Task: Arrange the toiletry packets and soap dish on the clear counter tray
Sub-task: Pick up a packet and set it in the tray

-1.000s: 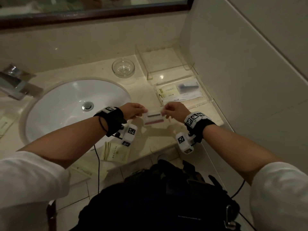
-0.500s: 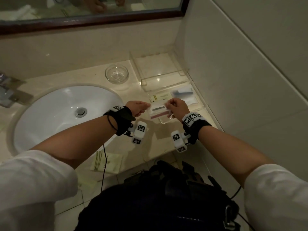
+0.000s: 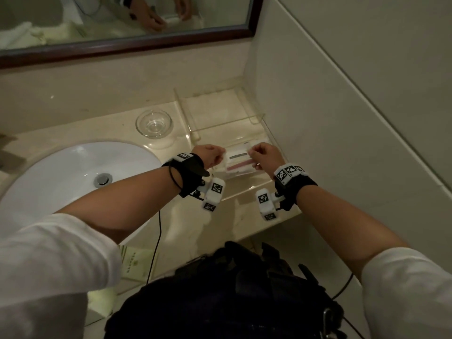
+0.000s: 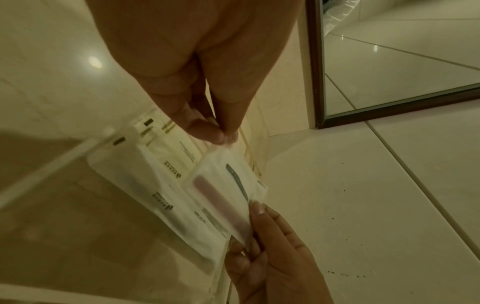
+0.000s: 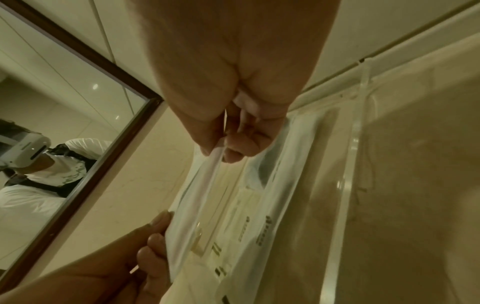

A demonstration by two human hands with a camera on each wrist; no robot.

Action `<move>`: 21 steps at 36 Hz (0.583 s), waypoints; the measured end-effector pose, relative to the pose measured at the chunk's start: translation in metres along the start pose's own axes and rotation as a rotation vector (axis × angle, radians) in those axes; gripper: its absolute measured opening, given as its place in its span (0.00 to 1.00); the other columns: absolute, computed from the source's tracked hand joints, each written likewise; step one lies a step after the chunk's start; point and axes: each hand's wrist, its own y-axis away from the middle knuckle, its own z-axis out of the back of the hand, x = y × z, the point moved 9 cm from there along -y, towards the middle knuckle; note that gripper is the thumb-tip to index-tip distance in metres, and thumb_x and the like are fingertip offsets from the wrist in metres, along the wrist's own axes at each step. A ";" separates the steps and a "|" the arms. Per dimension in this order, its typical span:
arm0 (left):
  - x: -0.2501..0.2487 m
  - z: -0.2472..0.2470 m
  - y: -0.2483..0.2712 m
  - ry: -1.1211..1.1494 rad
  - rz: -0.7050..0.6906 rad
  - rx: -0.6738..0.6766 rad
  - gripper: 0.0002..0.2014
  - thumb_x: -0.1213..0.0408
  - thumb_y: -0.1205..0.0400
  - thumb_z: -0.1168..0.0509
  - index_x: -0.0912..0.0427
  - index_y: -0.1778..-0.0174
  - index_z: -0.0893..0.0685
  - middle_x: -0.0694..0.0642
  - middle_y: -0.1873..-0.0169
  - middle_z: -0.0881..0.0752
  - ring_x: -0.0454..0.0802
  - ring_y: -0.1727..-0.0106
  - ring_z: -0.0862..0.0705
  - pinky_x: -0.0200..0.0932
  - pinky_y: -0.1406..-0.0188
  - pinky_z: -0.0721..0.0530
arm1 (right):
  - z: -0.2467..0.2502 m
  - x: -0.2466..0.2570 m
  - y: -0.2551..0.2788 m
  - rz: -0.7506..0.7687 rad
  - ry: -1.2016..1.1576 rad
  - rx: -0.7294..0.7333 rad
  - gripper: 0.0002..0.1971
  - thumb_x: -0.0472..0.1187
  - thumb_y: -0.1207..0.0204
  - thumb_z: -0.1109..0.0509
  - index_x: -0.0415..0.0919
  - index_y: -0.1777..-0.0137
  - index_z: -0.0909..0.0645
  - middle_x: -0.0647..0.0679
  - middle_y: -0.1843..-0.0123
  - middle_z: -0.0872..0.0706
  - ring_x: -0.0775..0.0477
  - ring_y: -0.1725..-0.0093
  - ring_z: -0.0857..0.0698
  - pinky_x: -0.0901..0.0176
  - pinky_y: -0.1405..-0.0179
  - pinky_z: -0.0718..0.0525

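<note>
**A:** Item one?

**B:** White packet (image 3: pixel 238 163), flat, with a grey strip and a pink strip showing through it. Centre of the head view, held level over the front section of the clear tray (image 3: pixel 265 133), above other packets (image 4: pixel 158 185) that already lie in that section. Whether it touches them cannot be told.

**A:** Held how?

**B:** Left hand (image 3: pixel 210 156) pinches the packet's left end, thumb against fingertips (image 4: pixel 207 131), as the left wrist view shows. Right hand (image 3: pixel 264 156) pinches the right end, thumb and curled fingers (image 5: pixel 240 142) closed on the edge. Both wrists carry black bands with white marker blocks.

**A:** Item two, the tray?

**B:** Clear acrylic, right of centre in the head view, set in the counter's corner against the wall. Its rear section, toward the upper part of the frame, shows only its bare floor.

**A:** Soap dish?

**B:** Round clear glass dish (image 3: pixel 154 123), on the counter (image 3: pixel 234 216) just left of the tray, above centre of the frame. Apart from both hands.

**A:** Remaining stock?

**B:** White basin (image 3: pixel 73 172) with a metal drain, left of the frame. Dark-framed mirror (image 3: pixel 122 20) along the top. A pale green printed packet (image 3: pixel 135 263) at the lower left, partly hidden by the left forearm. A black bag (image 3: pixel 220 297) at the bottom centre.
</note>
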 end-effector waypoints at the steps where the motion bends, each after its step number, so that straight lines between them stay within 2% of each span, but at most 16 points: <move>1: -0.001 -0.005 -0.002 0.014 0.002 0.004 0.10 0.75 0.18 0.36 0.66 0.66 0.18 0.53 0.79 0.18 0.38 0.86 0.21 0.26 0.81 0.20 | 0.005 0.002 -0.002 0.008 0.021 -0.002 0.04 0.40 0.22 0.30 0.41 0.57 0.20 0.48 0.66 0.16 0.51 0.70 0.17 0.61 0.70 0.18; 2: -0.003 -0.010 -0.003 0.026 0.007 0.011 0.10 0.76 0.18 0.36 0.66 0.66 0.18 0.54 0.78 0.18 0.39 0.85 0.21 0.26 0.82 0.20 | 0.009 0.002 -0.006 0.014 0.052 -0.004 0.04 0.41 0.22 0.30 0.41 0.56 0.19 0.49 0.66 0.16 0.51 0.70 0.17 0.62 0.70 0.18; 4: -0.004 -0.018 -0.007 0.040 0.016 0.023 0.11 0.76 0.17 0.38 0.66 0.66 0.19 0.52 0.84 0.18 0.43 0.80 0.21 0.27 0.82 0.20 | 0.017 0.003 -0.013 0.032 0.156 -0.023 0.04 0.43 0.23 0.30 0.42 0.56 0.18 0.49 0.67 0.15 0.52 0.69 0.17 0.61 0.67 0.18; 7: -0.007 -0.028 -0.015 0.028 0.026 0.018 0.11 0.76 0.17 0.38 0.65 0.66 0.19 0.48 0.89 0.19 0.43 0.80 0.22 0.27 0.83 0.21 | 0.028 0.006 -0.024 0.067 0.349 -0.058 0.06 0.46 0.25 0.30 0.44 0.58 0.16 0.51 0.65 0.14 0.53 0.63 0.17 0.62 0.59 0.21; 9: -0.010 -0.034 -0.018 0.021 0.036 0.012 0.12 0.76 0.17 0.38 0.65 0.66 0.19 0.49 0.88 0.19 0.44 0.76 0.22 0.27 0.83 0.21 | 0.032 0.010 -0.029 0.094 0.448 -0.071 0.07 0.46 0.25 0.30 0.44 0.58 0.16 0.51 0.61 0.14 0.52 0.61 0.18 0.64 0.58 0.23; 12: -0.008 -0.039 -0.027 0.035 0.076 -0.006 0.11 0.75 0.16 0.40 0.66 0.65 0.19 0.57 0.80 0.18 0.47 0.73 0.23 0.28 0.84 0.21 | 0.036 0.014 -0.037 0.119 0.544 -0.092 0.07 0.43 0.24 0.31 0.40 0.58 0.16 0.46 0.58 0.12 0.49 0.60 0.18 0.62 0.58 0.22; 15: -0.007 -0.043 -0.036 -0.103 0.091 -0.015 0.09 0.71 0.17 0.36 0.62 0.64 0.19 0.53 0.80 0.18 0.44 0.79 0.20 0.34 0.74 0.21 | 0.033 0.020 -0.044 0.150 0.652 -0.055 0.09 0.41 0.23 0.32 0.36 0.57 0.15 0.42 0.57 0.11 0.44 0.56 0.15 0.56 0.54 0.17; 17: -0.008 -0.047 -0.039 -0.206 0.093 -0.005 0.11 0.68 0.18 0.36 0.58 0.67 0.21 0.52 0.74 0.20 0.44 0.73 0.22 0.35 0.69 0.23 | 0.031 0.024 -0.048 0.169 0.721 -0.026 0.10 0.40 0.22 0.33 0.34 0.57 0.14 0.39 0.56 0.11 0.41 0.54 0.14 0.52 0.52 0.16; 19: -0.008 -0.050 -0.040 -0.286 0.119 0.008 0.13 0.65 0.17 0.37 0.57 0.69 0.24 0.50 0.75 0.21 0.43 0.73 0.24 0.31 0.73 0.25 | 0.030 0.026 -0.052 0.173 0.771 -0.007 0.11 0.40 0.21 0.35 0.33 0.57 0.14 0.38 0.55 0.12 0.39 0.53 0.14 0.52 0.53 0.17; 21: -0.005 -0.052 -0.041 -0.319 0.170 0.019 0.15 0.63 0.16 0.39 0.56 0.70 0.25 0.48 0.82 0.21 0.40 0.76 0.25 0.29 0.76 0.26 | 0.029 0.024 -0.057 0.160 0.805 0.007 0.11 0.39 0.20 0.36 0.32 0.55 0.15 0.36 0.53 0.12 0.38 0.51 0.15 0.52 0.53 0.18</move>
